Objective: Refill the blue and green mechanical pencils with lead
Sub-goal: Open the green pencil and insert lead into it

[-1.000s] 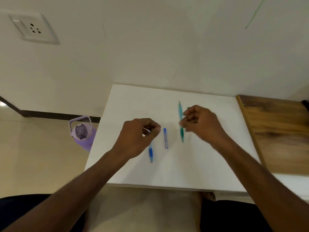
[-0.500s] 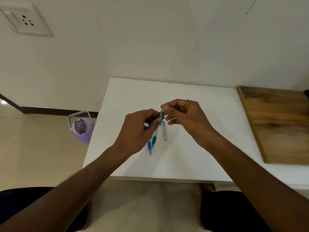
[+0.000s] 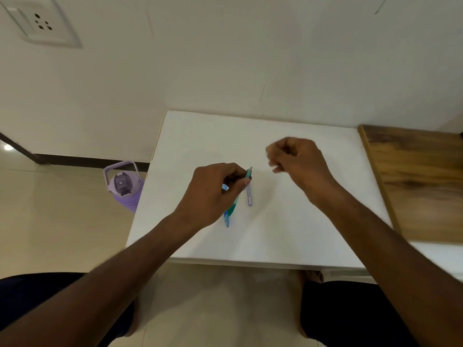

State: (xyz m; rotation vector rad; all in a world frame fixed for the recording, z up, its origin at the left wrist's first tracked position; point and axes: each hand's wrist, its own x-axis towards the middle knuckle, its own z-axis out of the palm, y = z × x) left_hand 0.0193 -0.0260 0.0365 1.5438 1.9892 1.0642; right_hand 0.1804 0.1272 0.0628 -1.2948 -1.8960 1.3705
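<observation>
Right grip [image 3: 293, 156] now off green pencil [image 3: 246, 177]

- In front of me a plain cream wall [image 3: 225, 58] fills the upper half of my view, with a white socket plate [image 3: 41, 23] near its top left corner.
- The white surface [image 3: 288, 234] stands with its far edge against that wall.
- A wooden board [image 3: 421, 186] adjoins the surface's right edge.
- Left of the surface, a purple water bottle [image 3: 124, 187] stands on the glossy beige tiled floor [image 3: 62, 221], close to the surface's left edge.
- A dark skirting strip [image 3: 82, 161] runs along the foot of the wall.
- A bright glint of light [image 3: 7, 147] shows on the floor at far left.
</observation>
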